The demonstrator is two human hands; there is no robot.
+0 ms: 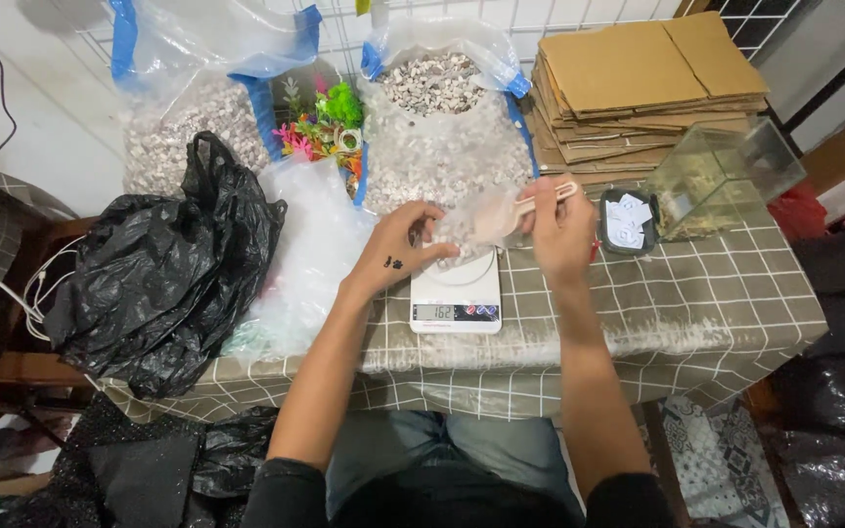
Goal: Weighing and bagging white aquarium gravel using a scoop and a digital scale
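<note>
We are gripping a small gravel bag (pixel 445 235) with our left hand (pixel 398 249) over the scale (pixel 457 298), our right hand (pixel 559 230) clutching a scoop (pixel 511 210) at 3 o'clock.

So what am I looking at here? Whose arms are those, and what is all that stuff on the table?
The camera sits on a person's head and looks down, so the two arms are that person's own. The left hand holds a small clear bag open on a white kitchen scale. The right hand holds a pale scoop over it. Behind stand big clear bags of small pebbles, with colourful plastic plants between them. On the checked tablecloth there is also a black plastic bag, a stack of flat cardboard and a small glass tank lying on its side.
</note>
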